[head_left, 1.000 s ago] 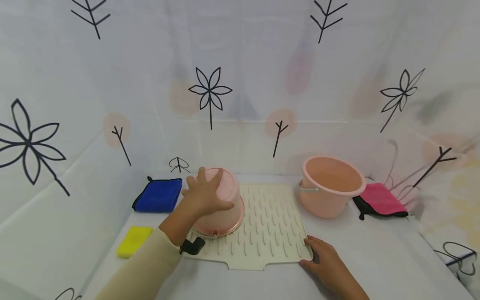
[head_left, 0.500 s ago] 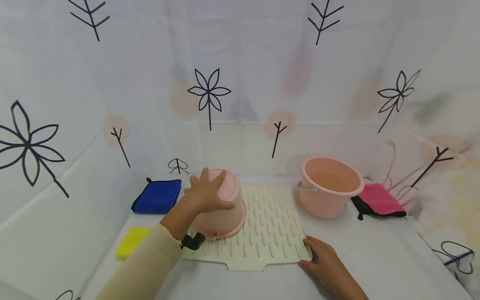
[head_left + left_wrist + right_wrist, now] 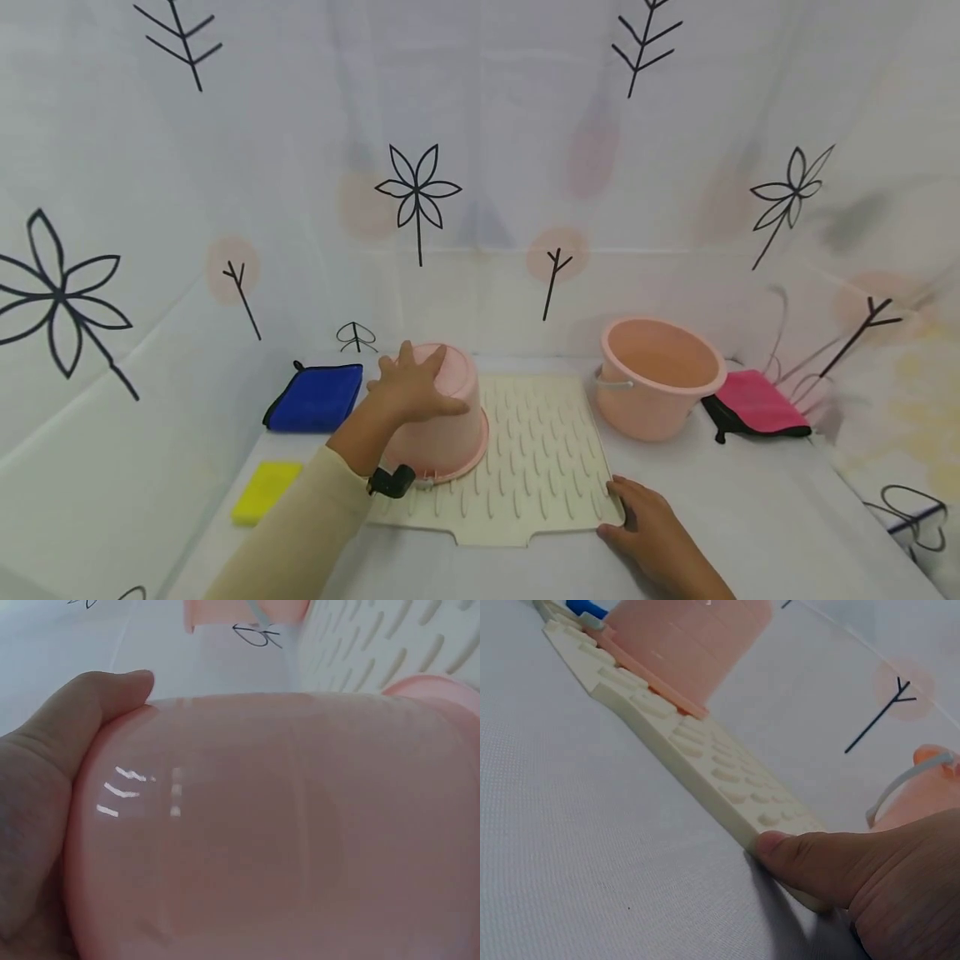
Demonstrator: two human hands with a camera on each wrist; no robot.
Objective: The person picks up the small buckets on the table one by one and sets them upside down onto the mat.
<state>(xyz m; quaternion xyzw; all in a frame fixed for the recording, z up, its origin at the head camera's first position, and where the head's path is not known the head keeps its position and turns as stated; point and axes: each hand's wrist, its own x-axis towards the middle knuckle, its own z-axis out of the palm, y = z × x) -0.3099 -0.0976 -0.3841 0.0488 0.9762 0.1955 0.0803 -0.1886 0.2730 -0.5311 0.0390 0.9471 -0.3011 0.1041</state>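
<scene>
- Cream mat carries the upturned bucket on its left half.
- Left hand, spread wide, grips the bucket's base; right hand pinches the mat's near-right corner.
- Seemingly steadying both; next move calls for firm grips.
</scene>
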